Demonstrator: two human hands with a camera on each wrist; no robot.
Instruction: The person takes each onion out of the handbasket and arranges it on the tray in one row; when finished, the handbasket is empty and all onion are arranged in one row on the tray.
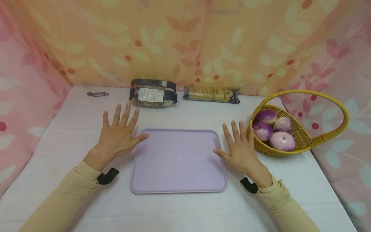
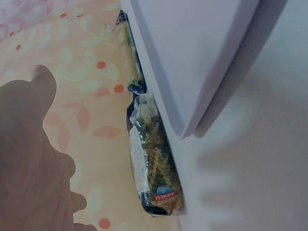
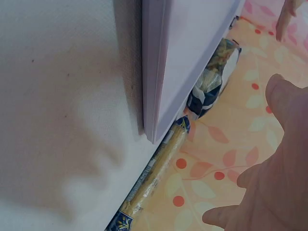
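Observation:
My left hand (image 1: 116, 137) hovers with spread fingers over the left edge of a lilac tray (image 1: 178, 161), holding nothing. On the other side my right hand (image 1: 241, 153), its fingers also spread, is above the tray's right edge and near a wicker basket (image 1: 301, 137). Inside the basket sit several purple-and-white onions (image 1: 282, 141). Behind the tray lie a bag of spiral pasta (image 1: 153, 93) with a white label and a long packet of spaghetti (image 1: 211, 94). In the left wrist view, the spiral pasta bag (image 2: 156, 159) shows its coloured twists.
A small wrapped stick-like item (image 1: 98, 94) lies at the back left of the white-covered table (image 1: 185, 212). The basket's tall handle (image 1: 345, 112) leans out over the right edge. Patterned curtains (image 1: 185, 42) enclose the back and both sides.

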